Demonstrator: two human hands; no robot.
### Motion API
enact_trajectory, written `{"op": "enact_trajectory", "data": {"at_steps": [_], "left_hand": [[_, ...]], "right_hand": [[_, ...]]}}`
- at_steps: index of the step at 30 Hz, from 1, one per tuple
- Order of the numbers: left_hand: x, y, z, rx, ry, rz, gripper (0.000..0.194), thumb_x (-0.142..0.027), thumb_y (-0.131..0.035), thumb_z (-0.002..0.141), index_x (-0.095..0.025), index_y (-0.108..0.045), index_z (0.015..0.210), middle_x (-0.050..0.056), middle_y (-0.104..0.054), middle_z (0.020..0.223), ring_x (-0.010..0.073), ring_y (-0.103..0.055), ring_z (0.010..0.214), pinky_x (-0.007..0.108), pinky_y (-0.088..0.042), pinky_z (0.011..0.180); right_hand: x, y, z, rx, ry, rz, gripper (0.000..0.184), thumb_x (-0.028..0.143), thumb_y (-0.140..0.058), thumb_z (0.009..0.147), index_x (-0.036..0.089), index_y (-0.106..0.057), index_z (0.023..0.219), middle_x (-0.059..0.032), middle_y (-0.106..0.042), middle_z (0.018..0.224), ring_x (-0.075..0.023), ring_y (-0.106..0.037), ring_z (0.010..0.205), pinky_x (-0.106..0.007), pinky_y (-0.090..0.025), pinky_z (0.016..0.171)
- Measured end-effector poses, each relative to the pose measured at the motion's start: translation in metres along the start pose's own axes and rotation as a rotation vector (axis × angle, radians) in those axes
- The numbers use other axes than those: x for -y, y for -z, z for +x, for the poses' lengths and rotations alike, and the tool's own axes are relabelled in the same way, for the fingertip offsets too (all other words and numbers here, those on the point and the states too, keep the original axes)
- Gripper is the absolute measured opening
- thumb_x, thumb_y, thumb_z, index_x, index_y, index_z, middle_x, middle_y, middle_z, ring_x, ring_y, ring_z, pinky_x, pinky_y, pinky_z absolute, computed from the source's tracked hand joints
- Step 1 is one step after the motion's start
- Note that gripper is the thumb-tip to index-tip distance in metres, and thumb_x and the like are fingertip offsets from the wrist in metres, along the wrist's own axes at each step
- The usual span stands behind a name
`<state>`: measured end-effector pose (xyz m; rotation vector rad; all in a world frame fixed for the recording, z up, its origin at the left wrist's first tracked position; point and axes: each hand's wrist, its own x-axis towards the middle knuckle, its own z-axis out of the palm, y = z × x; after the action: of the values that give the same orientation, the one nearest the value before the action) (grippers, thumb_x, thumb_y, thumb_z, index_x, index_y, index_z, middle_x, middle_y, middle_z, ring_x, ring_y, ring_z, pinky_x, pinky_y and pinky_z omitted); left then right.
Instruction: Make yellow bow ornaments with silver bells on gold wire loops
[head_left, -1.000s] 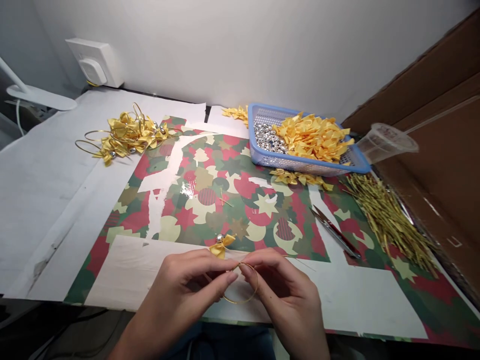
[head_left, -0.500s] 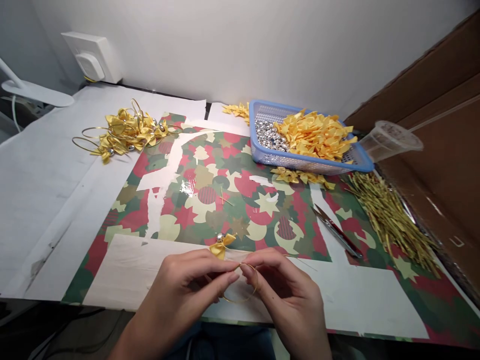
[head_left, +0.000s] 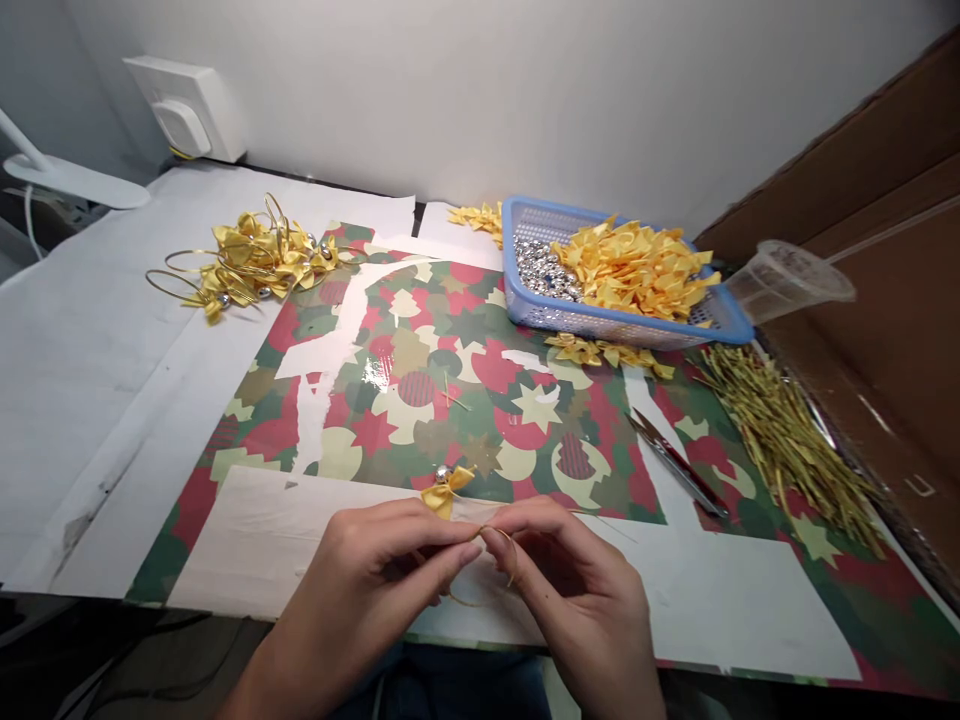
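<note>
My left hand [head_left: 375,570] and my right hand [head_left: 574,580] meet at the table's near edge, fingertips pinched together on a thin gold wire loop [head_left: 495,570]. A small yellow ribbon bow [head_left: 446,492] with a silver bell [head_left: 442,473] sits on that loop, just above my fingers. Part of the loop is hidden behind my right fingers.
A blue basket [head_left: 600,325] at the back right holds yellow bows [head_left: 637,265] and silver bells [head_left: 536,270]. Finished looped bows [head_left: 247,262] lie at the back left. Gold wire ties [head_left: 787,440] and snips [head_left: 675,462] lie at the right; a clear cup [head_left: 787,280] rests tipped over.
The wire loop has grown smaller between my fingers. My hands stay in the same place; the view has shifted slightly.
</note>
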<state>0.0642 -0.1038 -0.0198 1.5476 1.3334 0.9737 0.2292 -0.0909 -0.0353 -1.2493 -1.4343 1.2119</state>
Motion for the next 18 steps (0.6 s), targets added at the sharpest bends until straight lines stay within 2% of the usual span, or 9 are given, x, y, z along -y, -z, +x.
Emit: {"op": "enact_trajectory", "data": {"at_steps": [5,9,18], "left_hand": [[-0.0016,-0.0006,0.0008,-0.012,0.011,0.013,0.014,-0.013,-0.065,0.082,-0.021,-0.076,0.082,-0.003,-0.063,0.057,0.0086,-0.053,0.049,0.016,-0.040,0.045],[-0.0033,0.0003,-0.0004,-0.008,0.049,-0.004,0.015,-0.013,-0.064,0.082,-0.022,-0.075,0.078,-0.003,-0.065,0.058,0.0091,-0.056,0.051,0.016,-0.041,0.046],[-0.0021,0.0016,-0.0013,0.015,0.073,-0.023,0.014,-0.015,-0.063,0.083,-0.021,-0.075,0.078,-0.003,-0.066,0.059,0.0097,-0.057,0.052,0.016,-0.042,0.048]], "right_hand": [[0.0012,0.0002,0.0002,0.009,0.026,-0.012,0.007,0.022,-0.068,0.082,0.025,-0.070,0.076,0.0028,-0.068,0.067,-0.0108,-0.061,0.057,-0.017,-0.048,0.050],[-0.0001,0.0026,-0.0010,0.028,0.025,-0.021,0.007,0.021,-0.068,0.081,0.027,-0.070,0.078,0.0031,-0.070,0.071,-0.0112,-0.063,0.061,-0.018,-0.051,0.053],[0.0031,0.0038,0.0002,0.086,0.057,-0.019,0.007,0.018,-0.067,0.081,0.024,-0.070,0.078,0.0000,-0.071,0.072,-0.0137,-0.064,0.063,-0.020,-0.051,0.053]]}}
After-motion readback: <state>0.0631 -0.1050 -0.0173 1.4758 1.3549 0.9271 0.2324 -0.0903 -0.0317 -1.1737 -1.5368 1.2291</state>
